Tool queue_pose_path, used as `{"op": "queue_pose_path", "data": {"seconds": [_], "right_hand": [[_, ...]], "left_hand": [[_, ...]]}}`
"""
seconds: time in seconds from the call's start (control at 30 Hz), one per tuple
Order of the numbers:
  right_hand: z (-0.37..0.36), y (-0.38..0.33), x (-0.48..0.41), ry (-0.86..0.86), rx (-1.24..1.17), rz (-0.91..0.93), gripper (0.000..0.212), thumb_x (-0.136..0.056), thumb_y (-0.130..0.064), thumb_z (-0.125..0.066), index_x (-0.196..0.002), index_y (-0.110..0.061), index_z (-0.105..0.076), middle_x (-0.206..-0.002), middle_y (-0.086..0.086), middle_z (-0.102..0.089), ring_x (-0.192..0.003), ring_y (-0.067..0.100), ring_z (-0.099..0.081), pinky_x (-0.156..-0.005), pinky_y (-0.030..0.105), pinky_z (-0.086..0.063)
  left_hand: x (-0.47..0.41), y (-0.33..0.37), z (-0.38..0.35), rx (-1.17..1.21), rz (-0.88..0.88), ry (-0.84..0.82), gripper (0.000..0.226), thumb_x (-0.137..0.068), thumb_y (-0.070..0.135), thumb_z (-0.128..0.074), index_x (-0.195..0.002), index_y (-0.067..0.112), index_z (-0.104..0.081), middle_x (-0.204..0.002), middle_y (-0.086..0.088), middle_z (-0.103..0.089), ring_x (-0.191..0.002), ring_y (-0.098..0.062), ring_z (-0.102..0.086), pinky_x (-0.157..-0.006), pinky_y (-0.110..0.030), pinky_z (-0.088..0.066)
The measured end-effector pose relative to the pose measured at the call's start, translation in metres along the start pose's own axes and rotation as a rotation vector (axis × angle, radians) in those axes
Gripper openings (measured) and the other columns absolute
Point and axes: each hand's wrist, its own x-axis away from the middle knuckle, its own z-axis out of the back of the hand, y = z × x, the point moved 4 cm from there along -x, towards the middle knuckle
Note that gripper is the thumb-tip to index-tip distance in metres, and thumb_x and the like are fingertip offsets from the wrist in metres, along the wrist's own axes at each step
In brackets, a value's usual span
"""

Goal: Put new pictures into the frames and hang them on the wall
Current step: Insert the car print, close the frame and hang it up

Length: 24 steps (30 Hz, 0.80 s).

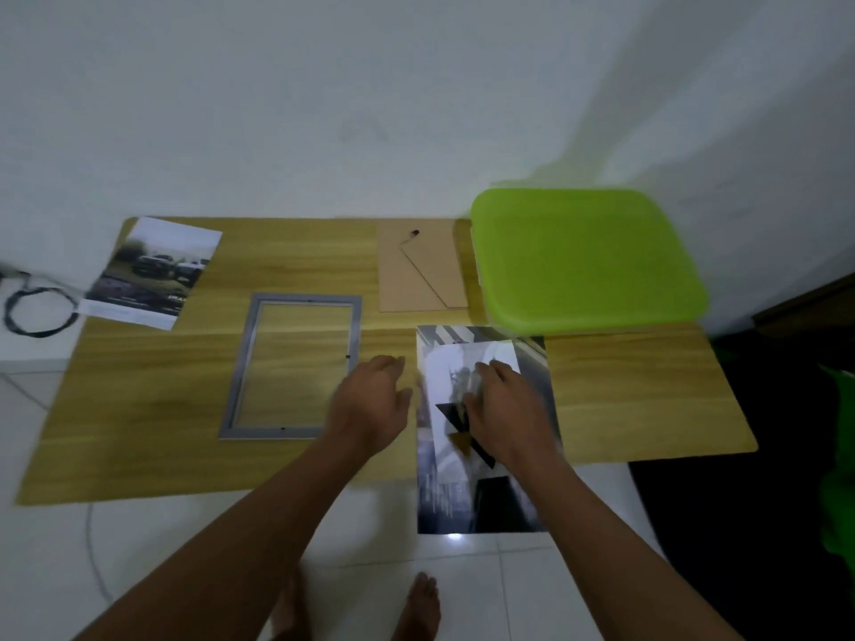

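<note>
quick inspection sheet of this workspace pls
surface: wooden table against a white wall
job's things: empty grey frame lying flat; brown backing board beyond it; car picture on the far left corner; glossy print overhanging the near edge
clutter: green plastic lid, far right
hands: left hand relaxed, by the frame; right hand on the print, grip blurred
cables: black cable coiled left of the table
surroundings: white tiled floor, bare feet

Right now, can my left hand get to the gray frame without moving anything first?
Probably yes. The left hand hovers right at the lower right corner of the frame, nothing lies between them, and nothing rests on the frame.
</note>
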Motion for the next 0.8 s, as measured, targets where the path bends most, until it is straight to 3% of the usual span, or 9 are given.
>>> {"op": "queue_pose_path", "data": {"seconds": [0.1, 0.27, 0.4, 0.53, 0.67, 0.73, 0.8], "right_hand": [[0.003, -0.048, -0.02, -0.028, -0.035, 0.037, 0.042, -0.1, -0.032, -0.045, -0.137, -0.013, -0.044, -0.136, 0.006, -0.051, -0.123, 0.025, -0.05, -0.095, 0.037, -0.045], [-0.006, -0.141, -0.063, -0.063, -0.005, 0.148, 0.04, -0.099, -0.03, -0.046, -0.135, -0.012, -0.046, -0.129, 0.009, -0.054, -0.117, 0.028, -0.053, -0.085, 0.037, -0.05], [-0.023, -0.229, -0.101, -0.085, -0.005, 0.212, 0.047, -0.1, -0.037, -0.045, -0.142, -0.015, -0.042, -0.138, 0.006, -0.051, -0.125, 0.026, -0.049, -0.094, 0.039, -0.048], [-0.052, -0.309, -0.142, -0.1, -0.03, 0.283, 0.038, -0.097, -0.03, -0.05, -0.131, -0.011, -0.05, -0.124, 0.008, -0.057, -0.115, 0.03, -0.056, -0.084, 0.037, -0.049], [-0.088, -0.364, -0.178, -0.146, -0.038, 0.308, 0.033, -0.096, -0.029, -0.05, -0.124, -0.012, -0.052, -0.12, 0.007, -0.055, -0.108, 0.03, -0.056, -0.079, 0.035, -0.045], [-0.104, -0.383, -0.195, -0.127, -0.039, 0.3, 0.039, -0.096, -0.034, -0.05, -0.129, -0.011, -0.049, -0.13, 0.009, -0.05, -0.118, 0.03, -0.051, -0.091, 0.039, -0.045], [-0.12, -0.396, -0.21, -0.108, 0.021, 0.282, 0.056, -0.098, -0.044, -0.046, -0.142, -0.01, -0.038, -0.148, 0.012, -0.037, -0.138, 0.031, -0.032, -0.109, 0.047, -0.035]], "left_hand": [[0.004, -0.042, 0.037, 0.041, 0.05, 0.052, 0.056, -0.09, 0.037, -0.047, -0.135, 0.005, -0.055, -0.134, -0.014, -0.057, -0.123, -0.03, -0.053, -0.102, -0.036, -0.041], [0.007, -0.133, 0.097, 0.071, 0.134, 0.166, 0.055, -0.082, 0.037, -0.053, -0.121, 0.001, -0.065, -0.117, -0.019, -0.067, -0.111, -0.036, -0.061, -0.093, -0.041, -0.048], [0.003, -0.216, 0.147, 0.112, 0.243, 0.211, 0.047, -0.085, 0.03, -0.063, -0.122, 0.001, -0.064, -0.119, -0.018, -0.066, -0.113, -0.034, -0.061, -0.094, -0.04, -0.047], [-0.009, -0.285, 0.183, 0.116, 0.309, 0.263, 0.035, -0.083, 0.025, -0.068, -0.114, 0.007, -0.068, -0.113, -0.015, -0.068, -0.105, -0.033, -0.062, -0.087, -0.038, -0.049], [-0.026, -0.341, 0.196, 0.02, 0.349, 0.261, 0.038, -0.085, 0.029, -0.068, -0.119, 0.012, -0.062, -0.124, -0.009, -0.061, -0.112, -0.028, -0.055, -0.089, -0.041, -0.05], [-0.035, -0.362, 0.198, 0.012, 0.357, 0.261, 0.038, -0.086, 0.031, -0.066, -0.118, 0.013, -0.061, -0.127, -0.01, -0.057, -0.113, -0.03, -0.052, -0.089, -0.043, -0.05], [-0.044, -0.378, 0.199, 0.012, 0.377, 0.245, 0.039, -0.088, 0.035, -0.063, -0.12, 0.015, -0.059, -0.132, -0.013, -0.053, -0.119, -0.033, -0.05, -0.092, -0.047, -0.049]]}}
